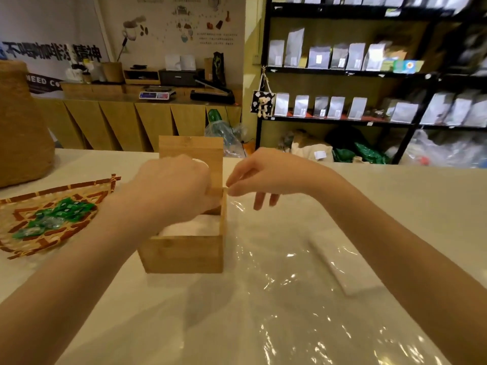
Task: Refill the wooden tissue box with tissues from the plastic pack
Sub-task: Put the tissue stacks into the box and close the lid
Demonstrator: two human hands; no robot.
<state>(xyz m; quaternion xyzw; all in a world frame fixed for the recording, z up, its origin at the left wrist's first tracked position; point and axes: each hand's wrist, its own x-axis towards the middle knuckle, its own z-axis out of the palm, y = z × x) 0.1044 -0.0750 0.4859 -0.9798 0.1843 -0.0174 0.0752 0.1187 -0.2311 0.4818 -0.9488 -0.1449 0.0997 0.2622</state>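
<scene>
The wooden tissue box stands in the middle of the pale counter. White tissues show inside it. Its wooden lid stands up at the far side, tilted over the opening. My left hand is over the box, fingers curled on the lid's lower edge. My right hand pinches the lid's right corner with thumb and forefinger, the other fingers hanging loose. The clear plastic pack lies flat and crinkled on the counter to the right of the box; a flat white piece shows through it.
A woven bamboo tray with green wrapped candies lies at the left. A brown woven basket stands at the far left. Beyond the counter are a wooden bench with a scale and black shelves of bags.
</scene>
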